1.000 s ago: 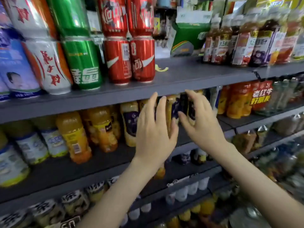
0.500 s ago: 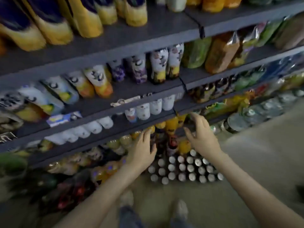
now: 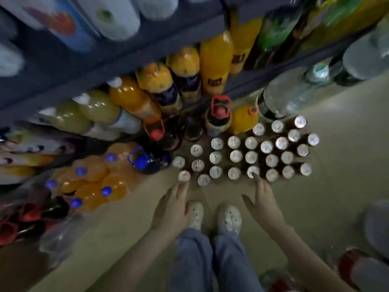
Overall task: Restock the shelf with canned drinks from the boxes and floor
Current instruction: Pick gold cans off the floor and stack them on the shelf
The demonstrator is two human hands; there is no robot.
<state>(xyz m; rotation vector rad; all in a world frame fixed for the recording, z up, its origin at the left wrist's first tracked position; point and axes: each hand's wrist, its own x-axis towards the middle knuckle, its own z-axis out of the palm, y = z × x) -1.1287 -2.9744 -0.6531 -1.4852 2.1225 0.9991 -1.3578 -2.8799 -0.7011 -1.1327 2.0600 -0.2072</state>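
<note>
**Floor Stock Check: Both Hands Free Above the Canned Drinks**

Head view. You are looking straight down along the shelf front.

1. Task item. The canned drinks (image 3: 235, 155) stand upright on the floor (image 3: 341, 169) in tight rows with their silver lids up, just in front of the bottom shelf (image 3: 69, 66). The marks on the lids are too blurred to read.

2. Left hand. Your left hand (image 3: 171, 209) hangs palm down with its fingers straight and released, holding nothing. Its fingertips stop just short of the leftmost can in the front row.

3. Right hand. Your right hand (image 3: 264, 204) is also released and spread, holding nothing. Its index finger (image 3: 257, 184) reaches forward, and the tip lies over the lid of a front-row can. You cannot tell whether it presses on that lid.

4. Surrounding stock.
   - Dark bottles with red handle caps (image 3: 219, 115) stand directly behind the cans.
   - Orange juice bottles (image 3: 214, 60) on the shelf carry dark labels, and the print is not legible.
   - Orange bottles with blue caps (image 3: 94, 182) sit on the floor to the left.
   - Large clear bottles (image 3: 290, 95) stand to the right.

5. Operator position. Your white shoes (image 3: 229, 218) stand between the two hands, near the front row.
</note>
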